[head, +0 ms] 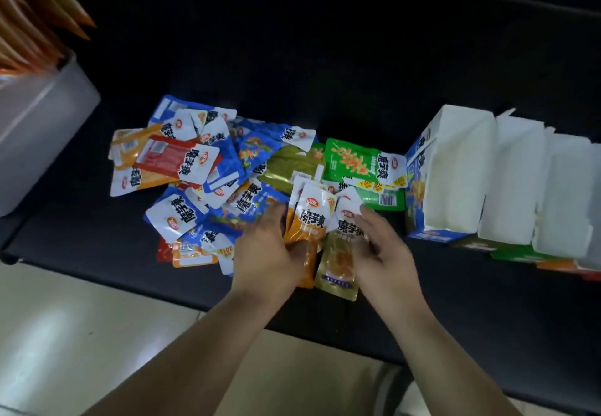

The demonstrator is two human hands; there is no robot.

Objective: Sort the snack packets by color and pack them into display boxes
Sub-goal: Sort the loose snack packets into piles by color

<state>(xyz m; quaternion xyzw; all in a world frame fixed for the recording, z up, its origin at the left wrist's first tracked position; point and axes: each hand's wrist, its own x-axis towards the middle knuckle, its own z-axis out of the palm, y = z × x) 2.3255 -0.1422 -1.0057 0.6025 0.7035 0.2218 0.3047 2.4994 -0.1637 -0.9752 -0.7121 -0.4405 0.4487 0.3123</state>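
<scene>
A heap of snack packets (208, 168) in blue, orange, red, green and gold lies on a black table (357, 64). My left hand (265, 253) grips a small stack of orange packets (309, 220) at the heap's near edge. My right hand (380, 249) holds a gold packet (340, 264) beside that stack, its fingers reaching over the packet's white top. A green packet (354, 162) lies just behind. Three open white display boxes stand in a row at the right: the blue-sided box (455, 171), a second box (514, 181) and a third box (566, 197).
A grey plastic bin (39, 123) holding orange packets (29, 25) stands at the far left. The table's near edge (130, 285) runs diagonally, with pale floor tiles (81, 334) below it. Flattened coloured box panels (520, 254) lie in front of the boxes.
</scene>
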